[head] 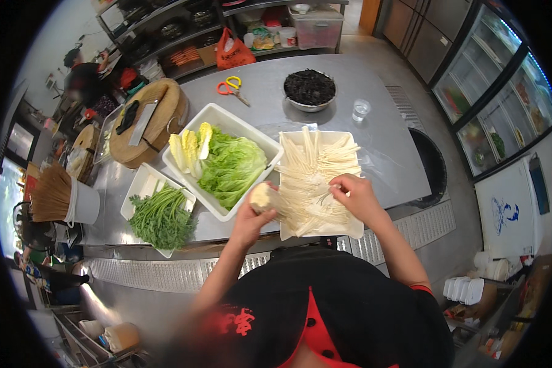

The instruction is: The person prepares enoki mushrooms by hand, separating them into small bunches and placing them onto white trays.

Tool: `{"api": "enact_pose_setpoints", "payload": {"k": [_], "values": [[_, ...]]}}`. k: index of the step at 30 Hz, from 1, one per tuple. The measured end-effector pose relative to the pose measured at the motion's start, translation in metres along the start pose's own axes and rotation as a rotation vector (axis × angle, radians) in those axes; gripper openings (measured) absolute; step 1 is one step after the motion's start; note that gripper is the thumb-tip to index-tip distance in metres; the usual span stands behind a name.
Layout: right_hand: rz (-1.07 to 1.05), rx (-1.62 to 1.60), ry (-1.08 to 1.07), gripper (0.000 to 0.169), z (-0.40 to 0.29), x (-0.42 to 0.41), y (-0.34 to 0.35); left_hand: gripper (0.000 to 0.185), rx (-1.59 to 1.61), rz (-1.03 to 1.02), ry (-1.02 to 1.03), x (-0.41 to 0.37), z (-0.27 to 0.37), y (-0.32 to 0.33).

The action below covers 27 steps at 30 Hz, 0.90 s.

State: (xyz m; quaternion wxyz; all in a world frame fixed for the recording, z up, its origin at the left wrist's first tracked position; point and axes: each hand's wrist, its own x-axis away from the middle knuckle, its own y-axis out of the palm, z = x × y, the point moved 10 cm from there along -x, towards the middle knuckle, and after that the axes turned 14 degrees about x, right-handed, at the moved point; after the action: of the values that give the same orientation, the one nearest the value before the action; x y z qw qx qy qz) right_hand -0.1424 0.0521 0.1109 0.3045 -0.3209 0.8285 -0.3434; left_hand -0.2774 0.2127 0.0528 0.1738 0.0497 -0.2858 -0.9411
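Observation:
My left hand [254, 221] grips the root end of a bunch of enoki mushrooms [263, 198], whose stems point right over a white tray [356, 225]. Above that tray's right half, my right hand [355, 195] pinches a few thin strands between thumb and fingers. Loose enoki mushrooms [313, 177] spread across the tray, some hanging over its rim. Left of it, a white plastic bin [230, 116] contains lettuce leaves [239, 165] and yellow napa cabbage leaves [191, 149]. Leafy greens with long stems [163, 218] lie in a smaller white tray [140, 181].
A metal bowl of dark shreds [309, 89], a clear cup [361, 110] and scissors [232, 89] stand or lie on the steel table [267, 80]. A cleaver [143, 124] rests on a round wooden chopping block [165, 106]. Skewers fill a white bucket [85, 202]. Another person [85, 80] is at upper left.

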Motion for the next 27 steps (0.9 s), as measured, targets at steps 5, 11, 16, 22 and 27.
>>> {"api": "enact_pose_setpoints", "payload": {"k": [5, 11, 16, 22, 27], "values": [[0.002, -0.037, -0.266, 0.011, -0.087, -0.014, 0.006, 0.058, -0.184, -0.133, -0.048, 0.001, -0.013, 0.031], [-0.076, -0.062, -0.25, 0.012, -0.092, -0.016, 0.013, 0.061, -0.274, -0.151, -0.113, 0.005, -0.014, 0.04], [-0.034, -0.086, -0.253, 0.011, -0.089, -0.015, 0.015, 0.053, -0.426, -0.195, -0.016, 0.006, -0.004, 0.05], [0.074, -0.081, -0.26, 0.011, -0.082, -0.011, 0.017, 0.053, -0.372, -0.193, -0.144, 0.008, -0.014, 0.053], [0.101, -0.163, -0.211, 0.012, -0.069, -0.011, 0.02, 0.056, -0.15, -0.227, -0.159, 0.01, -0.025, 0.052]]}}
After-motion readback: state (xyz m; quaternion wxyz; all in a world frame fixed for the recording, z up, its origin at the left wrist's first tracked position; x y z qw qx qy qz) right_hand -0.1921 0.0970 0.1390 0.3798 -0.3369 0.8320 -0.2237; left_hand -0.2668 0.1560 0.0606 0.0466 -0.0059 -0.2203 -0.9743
